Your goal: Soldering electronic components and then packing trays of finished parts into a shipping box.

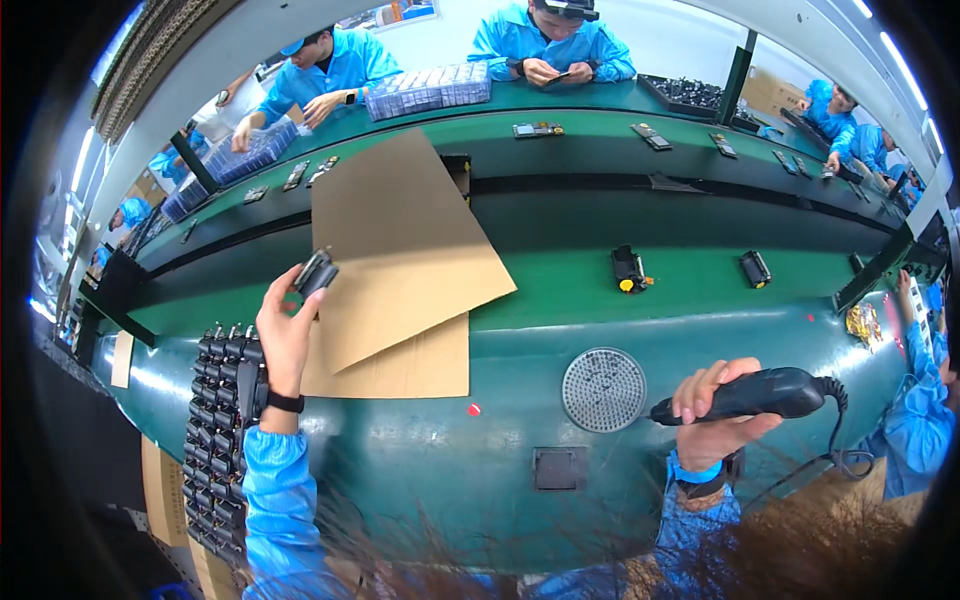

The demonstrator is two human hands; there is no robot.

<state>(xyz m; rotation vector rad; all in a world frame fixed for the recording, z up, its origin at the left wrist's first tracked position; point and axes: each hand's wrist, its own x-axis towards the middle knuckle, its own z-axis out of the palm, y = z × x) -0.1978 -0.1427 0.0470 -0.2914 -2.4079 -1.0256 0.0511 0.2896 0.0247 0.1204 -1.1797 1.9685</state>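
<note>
My left hand (pixel 287 325) is raised at the left, thumb and fingers closed around a small black device part (pixel 318 272) beside the cardboard. In my right hand (pixel 722 402) lies a black electric screwdriver (pixel 780 393), its tip pointing left and its coiled cord trailing down at the right. Just left of that tip sits a round grey tray (pixel 604 390) dotted with small holes. Nearer to me, a flat black square fixture (pixel 560 468) rests on the green table. Many similar black parts (pixel 215 440) stand in rows next to my left forearm.
Two cardboard sheets (pixel 410 250) lean over the green conveyor belt (pixel 560 300). Black parts (pixel 628 270) and another one (pixel 755 269) lie on it. Farther back, small circuit boards ride a second belt (pixel 590 150). Co-workers in blue sit across and at the right.
</note>
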